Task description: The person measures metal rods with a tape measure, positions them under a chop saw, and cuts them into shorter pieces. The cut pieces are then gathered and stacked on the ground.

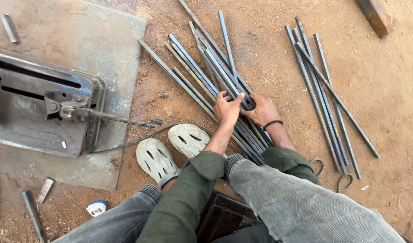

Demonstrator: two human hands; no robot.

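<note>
A heap of long grey steel bars [202,74] lies slantwise on the dirt ground ahead of me. My left hand [227,109] rests on the heap with fingers curled over several bars. Beside it, my right hand [261,111], with a black band on the wrist, clasps the same bundle from the right. Both hands touch each other over the bars.
A second pile of steel bars [321,90] lies to the right. A metal cutting machine base with a screw vise [49,108] sits on a steel plate [112,45] at left. Its cable [139,140] runs by my light clogs [188,139]. A small blue-white tape measure [96,208] lies at lower left.
</note>
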